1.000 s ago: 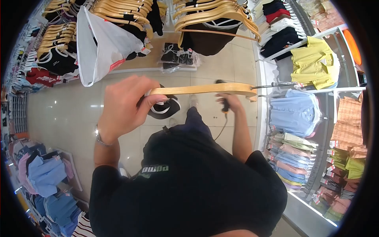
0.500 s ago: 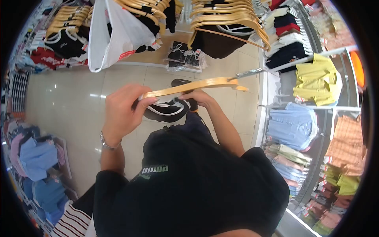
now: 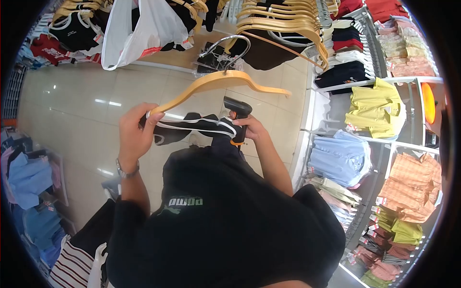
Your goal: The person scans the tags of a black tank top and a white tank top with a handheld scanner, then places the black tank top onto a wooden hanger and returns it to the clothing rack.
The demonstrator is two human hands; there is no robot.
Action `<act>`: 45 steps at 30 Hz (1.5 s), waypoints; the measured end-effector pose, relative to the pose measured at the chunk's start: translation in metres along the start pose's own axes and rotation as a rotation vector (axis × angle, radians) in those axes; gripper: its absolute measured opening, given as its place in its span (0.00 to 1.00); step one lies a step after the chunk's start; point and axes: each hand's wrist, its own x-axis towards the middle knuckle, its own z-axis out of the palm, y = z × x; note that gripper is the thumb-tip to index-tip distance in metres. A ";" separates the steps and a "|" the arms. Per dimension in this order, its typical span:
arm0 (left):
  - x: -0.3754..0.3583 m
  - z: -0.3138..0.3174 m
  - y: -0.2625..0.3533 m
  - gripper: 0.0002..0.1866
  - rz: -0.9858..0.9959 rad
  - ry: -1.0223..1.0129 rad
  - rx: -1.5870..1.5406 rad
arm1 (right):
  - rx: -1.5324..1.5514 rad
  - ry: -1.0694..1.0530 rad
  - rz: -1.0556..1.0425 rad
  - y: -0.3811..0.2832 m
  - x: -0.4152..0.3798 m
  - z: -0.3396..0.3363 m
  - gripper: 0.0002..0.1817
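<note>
My left hand (image 3: pixel 138 132) is closed around the left end of a wooden clothes hanger (image 3: pixel 206 85), pinching it together with the edge of a black garment with white trim (image 3: pixel 192 126). The hanger's metal hook points away from me, and its right end is bare. In my right hand (image 3: pixel 249 128) is a black handheld barcode scanner (image 3: pixel 238 106) with an orange ring at the handle's bottom. The garment stretches below the hanger toward my right hand, whose fingers also touch its white-trimmed edge. How much of the garment they grip is hidden.
Ahead hang a white plastic bag (image 3: pixel 149 36) and a rack of wooden hangers (image 3: pixel 281 24). Shelving with a yellow shirt (image 3: pixel 372 108) and blue shirt (image 3: pixel 338 156) stands right. At lower left are a striped garment (image 3: pixel 72 264) and a mannequin hand (image 3: pixel 98 259).
The hanger has turned so its hook points away instead of to the right. My right hand has moved slightly right and down, bringing the scanner into clearer view. The garment is now stretched sideways.
</note>
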 end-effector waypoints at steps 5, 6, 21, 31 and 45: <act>-0.005 0.002 -0.019 0.08 0.046 0.023 -0.020 | 0.355 -0.105 -0.235 0.004 -0.011 -0.025 0.19; -0.007 0.001 -0.024 0.08 0.028 -0.005 -0.020 | 0.429 -0.160 -0.306 0.003 -0.013 -0.023 0.19; -0.023 -0.010 -0.066 0.08 -0.125 -0.071 -0.068 | 0.282 -0.008 -0.454 -0.033 -0.032 -0.015 0.19; -0.026 -0.023 -0.085 0.09 -0.155 -0.027 -0.072 | 0.246 0.038 -0.479 -0.051 -0.031 -0.006 0.17; 0.005 0.020 -0.067 0.07 0.055 0.028 -0.044 | -1.032 0.653 -0.498 -0.087 -0.082 0.080 0.21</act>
